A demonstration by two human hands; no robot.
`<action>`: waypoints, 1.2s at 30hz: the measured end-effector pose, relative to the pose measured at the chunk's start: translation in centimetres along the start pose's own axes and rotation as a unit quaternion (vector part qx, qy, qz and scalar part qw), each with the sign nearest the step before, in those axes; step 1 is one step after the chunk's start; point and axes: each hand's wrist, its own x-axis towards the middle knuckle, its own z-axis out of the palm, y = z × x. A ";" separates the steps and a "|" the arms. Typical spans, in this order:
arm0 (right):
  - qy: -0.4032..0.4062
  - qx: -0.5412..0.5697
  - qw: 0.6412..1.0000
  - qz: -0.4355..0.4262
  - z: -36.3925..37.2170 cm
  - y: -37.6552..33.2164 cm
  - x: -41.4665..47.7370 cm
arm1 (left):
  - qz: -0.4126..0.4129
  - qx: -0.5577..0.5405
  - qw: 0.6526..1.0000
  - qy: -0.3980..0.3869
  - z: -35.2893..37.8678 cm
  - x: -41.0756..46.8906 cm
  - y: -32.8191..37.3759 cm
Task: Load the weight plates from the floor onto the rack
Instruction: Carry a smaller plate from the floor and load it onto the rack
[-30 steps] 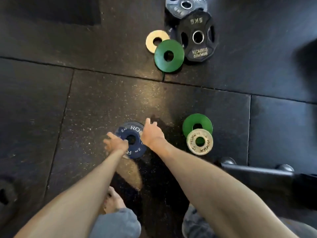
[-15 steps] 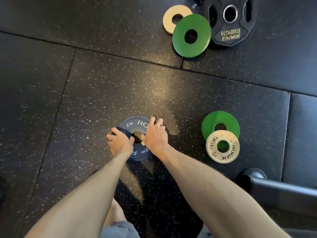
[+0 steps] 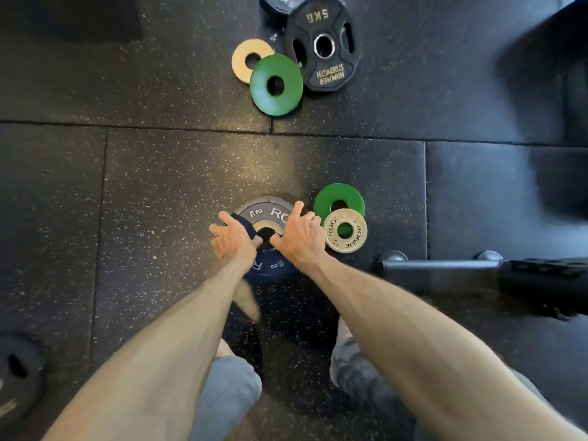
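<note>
Left hand (image 3: 234, 238) grips blue plate (image 3: 269, 214) left rim; right hand (image 3: 300, 235) clamps right rim, thumbs at hole.

Overall level: dim; the dark rubber floor (image 3: 159, 186) gives back little light.
Brightest patch: a warm, soft pool on the floor just beyond the blue plate (image 3: 261, 213).
Shadows: a deep one on the near side of the blue plate, between the forearms (image 3: 178, 329); heavy darkness far to its right.
Glare: pale sheen on the far green plate (image 3: 286, 97), well beyond the blue plate.
Blur: the black bar (image 3: 445, 272) right of the blue plate and the dark plate (image 3: 19, 367) far to its near left are smeared.
Edge distortion: floor seams bow and the forearms stretch wide.
</note>
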 end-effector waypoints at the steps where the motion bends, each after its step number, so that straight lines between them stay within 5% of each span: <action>1: 0.000 0.016 1.000 0.016 -2.3 0.8 -1.4 | 0.023 0.009 1.000 0.001 -1.6 -1.8 1.5; 11: 0.091 0.238 0.953 0.162 -25.4 7.7 -18.2 | 0.209 0.081 0.974 -0.030 -16.8 -22.9 15.1; 18: 0.184 0.314 0.890 0.274 -35.7 13.6 -32.1 | 0.383 0.169 0.905 -0.071 -21.7 -37.3 22.1; 24: 0.276 0.352 0.829 0.336 -38.7 21.2 -42.0 | 0.494 0.205 0.830 -0.160 -20.5 -48.0 27.1; 30: 0.312 0.389 0.768 0.402 -38.2 30.9 -51.5 | 0.591 0.288 0.719 -0.226 -14.3 -58.4 30.3; 36: 0.335 0.394 0.721 0.461 -35.8 40.9 -60.3 | 0.644 0.307 0.653 -0.256 -6.4 -71.0 31.8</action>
